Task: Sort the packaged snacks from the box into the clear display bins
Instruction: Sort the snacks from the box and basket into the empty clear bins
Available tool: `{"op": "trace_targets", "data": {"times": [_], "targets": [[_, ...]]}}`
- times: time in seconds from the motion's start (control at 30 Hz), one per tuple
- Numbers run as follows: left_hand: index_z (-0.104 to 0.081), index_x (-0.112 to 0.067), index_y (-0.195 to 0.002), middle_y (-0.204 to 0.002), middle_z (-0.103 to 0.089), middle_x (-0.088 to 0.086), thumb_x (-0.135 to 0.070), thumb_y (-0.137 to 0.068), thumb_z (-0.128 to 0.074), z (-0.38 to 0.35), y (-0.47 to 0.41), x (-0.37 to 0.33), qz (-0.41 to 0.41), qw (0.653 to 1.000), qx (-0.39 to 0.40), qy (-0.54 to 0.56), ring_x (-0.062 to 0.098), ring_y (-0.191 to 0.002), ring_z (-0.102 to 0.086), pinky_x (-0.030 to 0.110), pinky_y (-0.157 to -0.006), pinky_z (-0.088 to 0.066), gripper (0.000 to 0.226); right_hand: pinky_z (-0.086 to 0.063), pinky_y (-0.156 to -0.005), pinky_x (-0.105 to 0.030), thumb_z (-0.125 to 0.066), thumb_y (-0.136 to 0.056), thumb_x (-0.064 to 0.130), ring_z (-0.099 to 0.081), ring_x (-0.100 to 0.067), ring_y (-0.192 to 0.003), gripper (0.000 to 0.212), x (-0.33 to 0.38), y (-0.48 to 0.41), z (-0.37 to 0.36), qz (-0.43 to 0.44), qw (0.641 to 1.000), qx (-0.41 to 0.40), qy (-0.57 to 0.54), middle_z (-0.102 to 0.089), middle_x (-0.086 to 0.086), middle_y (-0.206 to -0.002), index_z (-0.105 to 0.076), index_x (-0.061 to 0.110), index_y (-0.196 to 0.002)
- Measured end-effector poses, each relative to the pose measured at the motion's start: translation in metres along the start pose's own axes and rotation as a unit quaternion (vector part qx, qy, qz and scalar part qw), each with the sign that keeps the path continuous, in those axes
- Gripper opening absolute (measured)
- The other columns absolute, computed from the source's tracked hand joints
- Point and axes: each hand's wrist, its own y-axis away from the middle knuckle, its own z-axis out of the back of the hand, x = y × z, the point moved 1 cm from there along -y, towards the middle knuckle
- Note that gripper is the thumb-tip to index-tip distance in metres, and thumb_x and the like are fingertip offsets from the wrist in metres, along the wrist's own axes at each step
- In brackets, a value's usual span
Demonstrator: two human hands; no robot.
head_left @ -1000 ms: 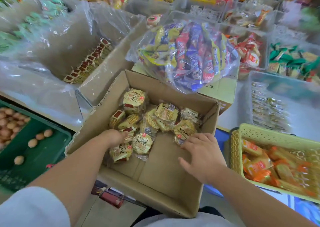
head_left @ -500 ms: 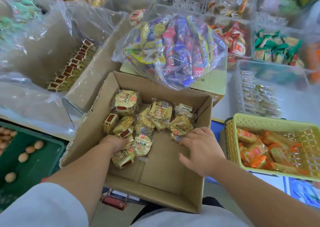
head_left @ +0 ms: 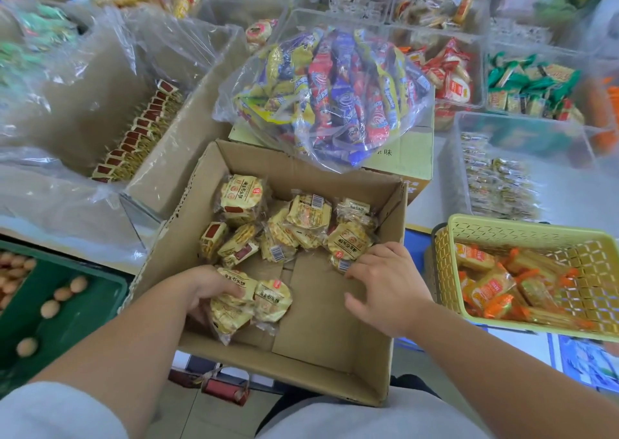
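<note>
The left hand (head_left: 209, 293) has its fingers curled round a few packets (head_left: 241, 304) at the lower left of the box (head_left: 321, 318). Whether they are lifted clear of the cardboard floor I cannot tell. The right hand (head_left: 390, 287) is wide, with its fingers spread. Their tips touch the near edge of the pile (head_left: 301, 227) by the right wall, not closed on anything.

This box looks mostly emptied. The near half of its floor is bare, and what remains is a loose single layer across the far half, about a dozen pieces. The bins (head_left: 469, 143) across the upper right of the frame already hold other snacks. Which one is meant for these I cannot tell, so both the carry and the drop remain.

The box walls stand high on every side, so a load probably has to rise straight up before moving sideways. A bulging bag (head_left: 335, 93) of bars overhangs the far rim and blocks a direct forward path. Loose plastic sheeting crowds the upper left. At right, a yellow basket (head_left: 522, 229) sits just beside the box wall. The freest route seems to be up and rightward over that basket, toward the strip of bare table (head_left: 569, 200) near the bins.
</note>
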Motion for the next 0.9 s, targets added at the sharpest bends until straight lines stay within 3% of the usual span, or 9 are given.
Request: {"op": "trace_targets", "data": {"times": [0.1,0.23,0.3,0.37,0.47,0.53,0.67,0.77,0.9], "targets": [[-0.059,-0.008,-0.122,-0.102,-0.079,0.015,-0.006,-0.082,-0.083,0.002,0.009,0.0,-0.051,0.998,0.024,-0.011,0.037,-0.094,-0.077,0.058,-0.087,-0.061,0.046,-0.035,-0.103,-0.039,-0.039,-0.085,0.063,-0.057,-0.015,-0.097,0.046,0.0,0.001,0.0,0.001,1.0,0.0,-0.001,-0.068,0.016,-0.089,-0.073,0.035,-0.099],[-0.058,-0.02,-0.127,-0.112,-0.076,0.005,-0.007,-0.075,-0.089,-0.002,0.019,-0.008,-0.123,0.989,0.029,-0.076,0.023,-0.104,-0.072,0.039,-0.087,-0.059,0.062,-0.033,-0.103,-0.038,-0.038,-0.085,0.062,-0.056,-0.015,-0.098,0.047,-0.001,0.001,0.0,0.002,1.0,0.001,0.001,-0.068,0.016,-0.09,-0.073,0.035,-0.1],[-0.06,-0.019,-0.126,-0.107,-0.078,0.002,-0.006,-0.072,-0.091,-0.004,0.022,-0.015,-0.158,0.982,0.028,-0.099,0.018,-0.1,-0.074,0.036,-0.088,-0.06,0.064,-0.033,-0.104,-0.038,-0.038,-0.085,0.062,-0.056,-0.015,-0.098,0.047,-0.001,0.001,0.0,0.002,1.0,0.001,0.001,-0.068,0.016,-0.09,-0.073,0.035,-0.1],[-0.06,-0.017,-0.131,-0.101,-0.079,-0.001,-0.005,-0.07,-0.092,-0.005,0.024,-0.024,-0.189,0.973,0.025,-0.129,0.014,-0.091,-0.076,0.037,-0.087,-0.061,0.07,-0.033,-0.103,-0.038,-0.039,-0.085,0.062,-0.056,-0.015,-0.097,0.046,-0.002,0.001,-0.001,0.002,1.0,-0.001,0.001,-0.068,0.016,-0.09,-0.073,0.035,-0.099],[-0.049,-0.023,-0.146,-0.112,-0.073,0.002,-0.006,-0.068,-0.093,-0.009,0.025,-0.037,-0.239,0.953,0.017,-0.186,0.02,-0.096,-0.074,0.045,-0.086,-0.063,0.091,-0.035,-0.101,-0.039,-0.04,-0.085,0.061,-0.056,-0.015,-0.094,0.045,-0.002,0.002,-0.002,0.002,1.0,-0.008,-0.005,-0.067,0.015,-0.087,-0.073,0.035,-0.097],[-0.056,-0.02,-0.137,-0.104,-0.074,0.0,-0.007,-0.067,-0.093,-0.017,0.023,-0.043,-0.259,0.938,0.027,-0.23,0.016,-0.089,-0.075,0.039,-0.076,-0.065,0.08,-0.036,-0.1,-0.039,-0.041,-0.084,0.061,-0.055,-0.016,-0.093,0.044,-0.002,0.001,-0.003,0.001,1.0,-0.011,-0.006,-0.067,0.015,-0.085,-0.074,0.034,-0.096],[-0.062,-0.019,-0.125,-0.099,-0.075,-0.003,-0.01,-0.07,-0.091,-0.046,0.008,-0.042,-0.239,0.925,0.074,-0.286,0.011,-0.084,-0.075,0.029,-0.07,-0.063,0.063,-0.037,-0.1,-0.04,-0.042,-0.084,0.061,-0.055,-0.015,-0.091,0.044,-0.002,0.001,-0.004,0.0,1.0,-0.013,-0.008,-0.066,0.016,-0.084,-0.074,0.034,-0.095],[-0.052,-0.017,-0.141,-0.107,-0.071,-0.004,-0.015,-0.071,-0.092,-0.06,-0.005,-0.039,-0.217,0.927,0.081,-0.293,0.014,-0.095,-0.07,0.026,-0.074,-0.056,0.081,-0.035,-0.101,-0.039,-0.041,-0.083,0.061,-0.054,-0.016,-0.091,0.044,-0.003,0.001,-0.005,0.001,1.0,-0.005,-0.005,-0.067,0.016,-0.084,-0.074,0.034,-0.095],[-0.026,-0.029,-0.159,-0.14,-0.055,0.002,-0.02,-0.067,-0.093,-0.07,-0.01,-0.04,-0.182,0.925,0.096,-0.319,0.023,-0.115,-0.061,0.038,-0.097,-0.055,0.114,-0.034,-0.101,-0.038,-0.039,-0.084,0.061,-0.053,-0.015,-0.091,0.045,-0.002,0.0,-0.004,0.001,1.0,-0.001,-0.006,-0.067,0.016,-0.086,-0.073,0.034,-0.096]]}}
